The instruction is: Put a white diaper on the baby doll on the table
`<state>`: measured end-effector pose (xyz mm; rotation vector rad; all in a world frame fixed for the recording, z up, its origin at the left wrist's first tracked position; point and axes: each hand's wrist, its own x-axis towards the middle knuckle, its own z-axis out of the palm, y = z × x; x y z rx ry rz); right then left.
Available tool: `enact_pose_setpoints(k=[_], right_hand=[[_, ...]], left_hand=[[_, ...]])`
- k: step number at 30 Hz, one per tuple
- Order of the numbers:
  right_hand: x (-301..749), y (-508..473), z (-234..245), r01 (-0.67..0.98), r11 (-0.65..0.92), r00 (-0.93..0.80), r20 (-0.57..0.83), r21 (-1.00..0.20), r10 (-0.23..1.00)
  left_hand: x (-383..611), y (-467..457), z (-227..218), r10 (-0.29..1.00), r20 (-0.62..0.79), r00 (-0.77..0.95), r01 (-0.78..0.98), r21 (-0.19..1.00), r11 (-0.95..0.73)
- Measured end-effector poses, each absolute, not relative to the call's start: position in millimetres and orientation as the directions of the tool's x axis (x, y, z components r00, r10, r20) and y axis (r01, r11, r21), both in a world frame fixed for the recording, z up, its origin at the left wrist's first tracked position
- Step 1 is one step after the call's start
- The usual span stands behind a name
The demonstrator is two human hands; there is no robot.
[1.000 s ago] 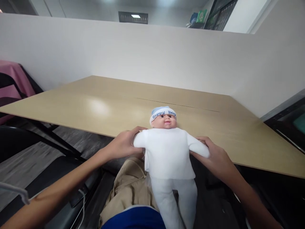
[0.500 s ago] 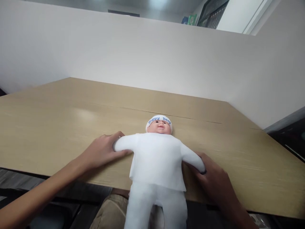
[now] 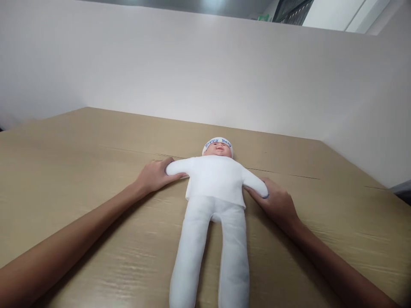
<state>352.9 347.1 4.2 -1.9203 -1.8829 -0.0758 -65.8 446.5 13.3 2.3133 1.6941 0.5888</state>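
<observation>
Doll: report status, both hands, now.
Left hand gripping one sleeve end, right hand the other. Doll face up, flat on table. Wall beyond its head.

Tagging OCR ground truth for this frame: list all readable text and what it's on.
"Happy Baby": blue letters, small but legible, on the white cap of the soft white-clothed baby doll held by its arms in the left hand and right hand on the tan wooden table.
No other text shows; the dark items beyond the white partition wall are too small to read.

Doll (image 3: 215, 184) face-up on table (image 3: 80, 171); left hand (image 3: 154, 175), right hand (image 3: 278, 204) grip its arms.
</observation>
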Motion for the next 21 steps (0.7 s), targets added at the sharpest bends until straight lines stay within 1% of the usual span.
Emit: enact_pose_setpoints(k=[5,8,12,14,17,21], right_hand=[[357.9,396.8,1.9,0.959,0.036,0.073,0.370,-0.280,0.926],[361.2,417.6,1.7,0.953,0.021,0.096,0.364,-0.303,0.926],[366.9,422.9,-1.8,0.942,0.089,0.053,0.407,-0.322,0.912],[368.8,420.9,-3.2,0.937,0.143,0.007,0.425,-0.319,0.905],[368.9,419.5,-3.5,0.925,0.190,-0.039,0.414,-0.329,0.909],[368.0,420.0,-2.8,0.921,0.174,-0.024,0.396,-0.347,0.918]], left_hand=[[-55.1,497.2,2.0,0.917,0.311,0.250,0.874,0.334,-0.352],[-55.2,515.1,-4.9,0.892,0.369,0.262,0.854,0.341,-0.392],[-65.7,516.9,-13.0,0.833,0.446,0.327,0.816,0.312,-0.487],[-70.4,514.2,-15.2,0.818,0.454,0.353,0.798,0.311,-0.517],[-72.6,512.5,-15.8,0.824,0.427,0.373,0.773,0.348,-0.531],[-71.0,511.9,-12.7,0.834,0.387,0.394,0.757,0.378,-0.533]])
